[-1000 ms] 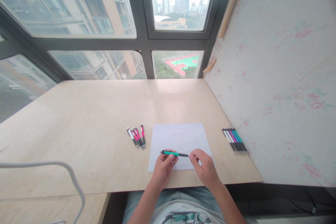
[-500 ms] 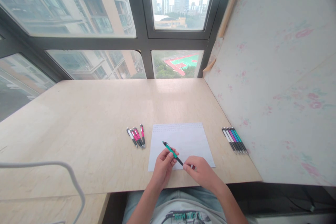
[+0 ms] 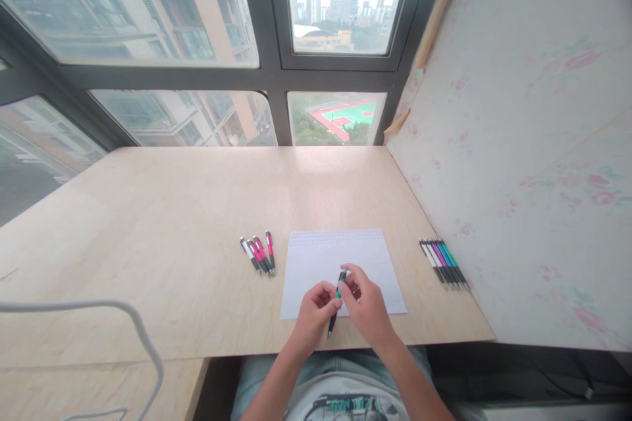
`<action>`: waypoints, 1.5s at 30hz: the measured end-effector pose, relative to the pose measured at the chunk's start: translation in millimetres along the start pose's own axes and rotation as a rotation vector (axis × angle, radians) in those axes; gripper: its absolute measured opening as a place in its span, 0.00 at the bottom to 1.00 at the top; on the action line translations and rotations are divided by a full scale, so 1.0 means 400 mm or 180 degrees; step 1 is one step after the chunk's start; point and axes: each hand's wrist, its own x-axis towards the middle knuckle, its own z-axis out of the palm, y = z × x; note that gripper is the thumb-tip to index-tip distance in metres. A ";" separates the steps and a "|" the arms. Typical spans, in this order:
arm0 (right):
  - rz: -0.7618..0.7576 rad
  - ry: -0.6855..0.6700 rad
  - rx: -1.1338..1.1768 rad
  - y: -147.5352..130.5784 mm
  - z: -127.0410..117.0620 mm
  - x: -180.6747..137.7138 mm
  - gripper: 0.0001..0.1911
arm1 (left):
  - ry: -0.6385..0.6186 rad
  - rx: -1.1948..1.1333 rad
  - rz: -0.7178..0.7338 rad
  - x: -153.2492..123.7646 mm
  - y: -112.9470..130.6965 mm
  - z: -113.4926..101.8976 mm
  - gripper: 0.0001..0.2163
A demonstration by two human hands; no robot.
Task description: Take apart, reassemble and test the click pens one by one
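Observation:
Both my hands meet over the near edge of a white sheet of paper (image 3: 340,256) on the wooden desk (image 3: 172,230). My left hand (image 3: 313,319) and my right hand (image 3: 365,306) both pinch a green and black pen (image 3: 336,306). The pen stands nearly upright in the picture, its green end away from me, its black end toward me. A small bunch of pink, black and white pens (image 3: 259,255) lies left of the paper. A row of several pens in mixed colours (image 3: 443,263) lies to the right, near the wall.
A flowered wall panel (image 3: 518,164) bounds the desk on the right. Large windows (image 3: 197,46) run along the far side. A white curved wire (image 3: 118,335) arches over the near left corner. The desk's front edge is just under my wrists.
The pen has swung from lying sideways across the paper to pointing away from me. My right hand moved left and closer to my left hand.

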 end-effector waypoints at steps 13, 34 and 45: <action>-0.0083 0.0070 0.0276 0.022 -0.017 -0.003 0.32 | -0.0208 0.0084 -0.0122 -0.004 0.015 0.005 0.12; 0.0545 0.0872 0.1717 0.075 -0.081 0.028 0.38 | -0.0027 -0.0013 -0.0089 0.000 0.019 0.007 0.12; 0.0552 0.0876 0.1820 0.081 -0.086 0.028 0.42 | 0.0192 0.0063 0.0096 -0.011 0.036 -0.010 0.12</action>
